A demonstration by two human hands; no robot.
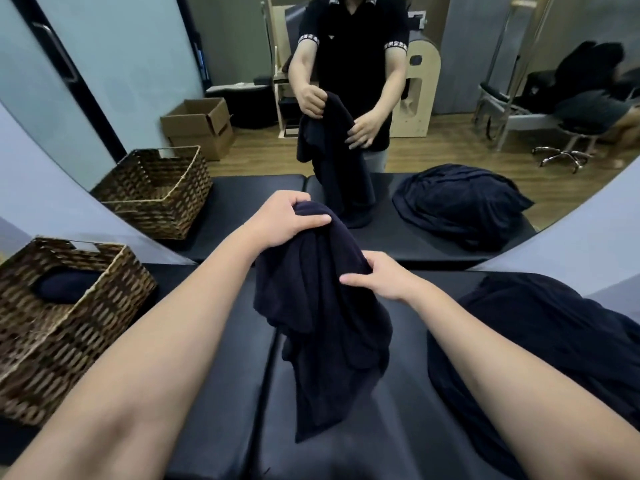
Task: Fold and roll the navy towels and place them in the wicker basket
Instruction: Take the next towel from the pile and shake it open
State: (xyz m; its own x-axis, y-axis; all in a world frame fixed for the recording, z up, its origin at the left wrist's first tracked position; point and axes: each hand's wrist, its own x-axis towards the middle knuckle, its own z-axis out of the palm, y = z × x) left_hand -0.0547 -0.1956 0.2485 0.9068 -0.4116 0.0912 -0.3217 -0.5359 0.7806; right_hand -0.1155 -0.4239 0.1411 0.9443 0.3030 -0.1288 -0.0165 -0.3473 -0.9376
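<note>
The left hand (280, 220) grips the towel (322, 323) at its top, and the right hand (384, 278) pinches it at 3 o'clock. It looks soft and limp, so the corners seem best to hold.

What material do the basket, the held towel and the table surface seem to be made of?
Basket: woven wicker-like fibre, brown, matte; the weave shows. Held towel: soft navy cloth, probably terry; it drapes in folds. Table surface: black padded vinyl or leather, slightly glossy, with a seam.
</note>
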